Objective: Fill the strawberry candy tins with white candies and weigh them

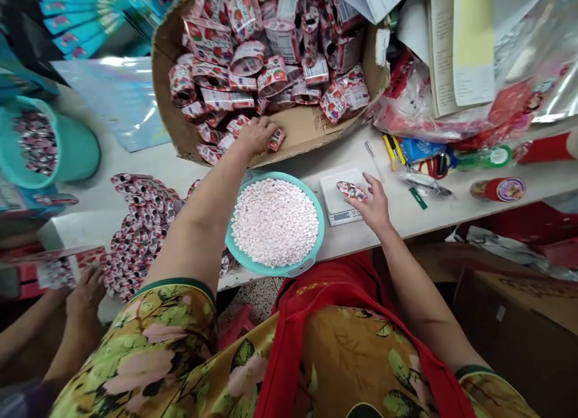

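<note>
A red apron (283, 352) lies over a flowered shirt nearest the view; at the near edge of the desk (406, 218) stands a turquoise basin (320, 222) filled with pale tablets (275, 222); near the left end of that edge, another person's hand (88, 290) rests beside a heap of small printed packets (144, 225).

Just right of the basin sits a flat scale (341, 212), and over its plate is a red-and-white packet (352, 191); the right hand (376, 202) reaches in from the right, its thumb and index finger standing apart, with the packet at the thumb and pointing away to the left; whether it is pinched, I cannot tell.

Farther off, along the desk's far side, a cut-down cardboard box (302, 126) holds many strawberry-printed rolls (273, 74); the left hand (259, 135) is inside its near rim, palm down over small packets, one showing just right of the fingers; their tips are hidden, so I cannot tell their grip; papers (474, 50) lie at the far right, a turquoise bucket (81, 147) at the left.
</note>
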Demonstrator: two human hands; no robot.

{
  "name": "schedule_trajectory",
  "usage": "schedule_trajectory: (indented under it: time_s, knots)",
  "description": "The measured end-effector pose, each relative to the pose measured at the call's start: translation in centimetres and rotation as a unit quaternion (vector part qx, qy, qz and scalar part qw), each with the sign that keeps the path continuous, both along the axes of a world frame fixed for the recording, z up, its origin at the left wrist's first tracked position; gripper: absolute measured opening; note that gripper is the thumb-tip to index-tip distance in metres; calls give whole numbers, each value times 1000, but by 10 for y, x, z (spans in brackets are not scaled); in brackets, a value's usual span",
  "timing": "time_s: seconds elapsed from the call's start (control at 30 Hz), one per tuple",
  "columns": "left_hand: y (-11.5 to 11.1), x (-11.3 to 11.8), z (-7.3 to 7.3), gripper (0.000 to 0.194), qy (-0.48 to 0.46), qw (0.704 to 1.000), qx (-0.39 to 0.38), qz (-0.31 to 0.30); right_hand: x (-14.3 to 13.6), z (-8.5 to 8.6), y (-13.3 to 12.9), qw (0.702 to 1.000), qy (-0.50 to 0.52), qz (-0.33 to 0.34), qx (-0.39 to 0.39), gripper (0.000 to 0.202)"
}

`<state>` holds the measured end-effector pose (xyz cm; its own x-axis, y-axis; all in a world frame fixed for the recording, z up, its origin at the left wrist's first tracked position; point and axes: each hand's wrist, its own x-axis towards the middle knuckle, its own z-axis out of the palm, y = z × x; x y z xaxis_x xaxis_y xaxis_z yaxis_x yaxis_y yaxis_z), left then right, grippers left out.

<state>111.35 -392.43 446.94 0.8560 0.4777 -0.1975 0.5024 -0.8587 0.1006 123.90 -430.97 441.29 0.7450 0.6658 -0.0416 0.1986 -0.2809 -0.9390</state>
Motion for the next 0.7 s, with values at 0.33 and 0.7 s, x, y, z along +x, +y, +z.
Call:
schedule_trajectory:
  time_s: [0.33,0.7]
  knots:
    - [-157,-60,94,60,-282,949,-139,-22,-51,101,-28,950,301,-7,87,50]
    - [-188,-147,6,40,-221,957,-142,120,-134,83,-48,875,484,24,-1,56]
